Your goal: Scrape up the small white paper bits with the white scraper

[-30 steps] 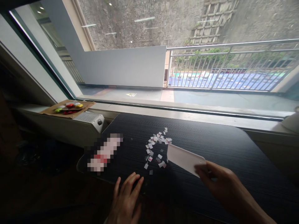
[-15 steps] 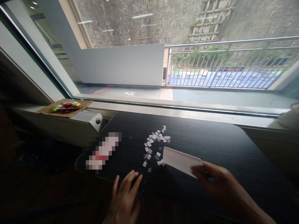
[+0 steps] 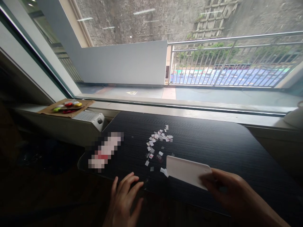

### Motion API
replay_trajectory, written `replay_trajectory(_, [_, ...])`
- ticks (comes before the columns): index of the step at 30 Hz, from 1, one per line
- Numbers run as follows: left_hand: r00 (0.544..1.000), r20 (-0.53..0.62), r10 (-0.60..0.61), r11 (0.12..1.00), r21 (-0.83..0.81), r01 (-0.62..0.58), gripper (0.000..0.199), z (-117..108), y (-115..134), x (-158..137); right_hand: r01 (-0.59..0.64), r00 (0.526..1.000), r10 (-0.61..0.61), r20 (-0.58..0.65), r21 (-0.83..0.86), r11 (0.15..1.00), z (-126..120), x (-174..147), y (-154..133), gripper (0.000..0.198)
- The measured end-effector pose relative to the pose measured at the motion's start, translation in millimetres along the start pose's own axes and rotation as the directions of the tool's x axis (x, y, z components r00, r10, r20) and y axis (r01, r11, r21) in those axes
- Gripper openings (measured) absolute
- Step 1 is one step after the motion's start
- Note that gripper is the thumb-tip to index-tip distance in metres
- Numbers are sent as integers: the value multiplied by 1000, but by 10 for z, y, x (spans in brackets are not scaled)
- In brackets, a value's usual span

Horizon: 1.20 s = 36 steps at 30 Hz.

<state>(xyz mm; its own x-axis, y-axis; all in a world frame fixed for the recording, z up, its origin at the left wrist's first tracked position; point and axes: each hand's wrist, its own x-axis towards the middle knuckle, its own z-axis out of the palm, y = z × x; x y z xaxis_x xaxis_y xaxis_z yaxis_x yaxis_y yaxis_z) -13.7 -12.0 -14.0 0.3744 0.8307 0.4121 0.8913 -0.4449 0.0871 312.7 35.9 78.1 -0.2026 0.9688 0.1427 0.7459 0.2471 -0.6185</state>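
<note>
My right hand [image 3: 224, 186] grips the right end of a flat white rectangular board [image 3: 187, 170] with rounded corners, thumb and fingers closed on it. The board is tilted over the dark table [image 3: 201, 132], its left edge close to a few small white paper pieces [image 3: 164, 171]. Beyond and to the left lies a loose scatter of small paper and clear pieces [image 3: 156, 137], some with pink marks. At the table's near edge my left hand [image 3: 126, 195] is spread with fingers apart, holding nothing.
A blurred-out pinkish item with a red patch [image 3: 106, 151] lies on the table's left side. Brown paper with colourful small items [image 3: 67, 106] rests on the sill beside a white vented unit [image 3: 91, 119]. A large window borders the far table edge.
My right hand has drawn the board nearer and slightly right, and a few paper pieces at its edge have shifted nearer too. My left hand has stayed almost in place.
</note>
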Motion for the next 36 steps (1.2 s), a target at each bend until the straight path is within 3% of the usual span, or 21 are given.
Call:
replay_trajectory(6, [1000,6,-15,999,-42,15,40,-76,182,217,-85,995,87,-50,48,995,-24,-68,125,22])
replay_trajectory(12, [992,119,48,995,-96,-36,49,-59,497,576,-97,992,102,-70,69,993,62,-58,130,26])
replay_trajectory(19, [989,139,51,996,-83,-40,43,-104,415,489,-5,1000,8,-20,107,994,170,45,-42,24])
replay_trajectory(24, [995,96,3,993,-117,8,43,-114,467,473,-44,997,47,-55,61,997,112,47,-26,22])
replay_trajectory(29, [998,41,-43,988,-148,49,41,-83,519,475,-24,1000,21,20,117,993,167,41,-117,22])
replay_trajectory(36, [999,16,-52,987,-149,54,36,-153,497,452,-75,997,75,-3,7,997,58,-34,-22,26])
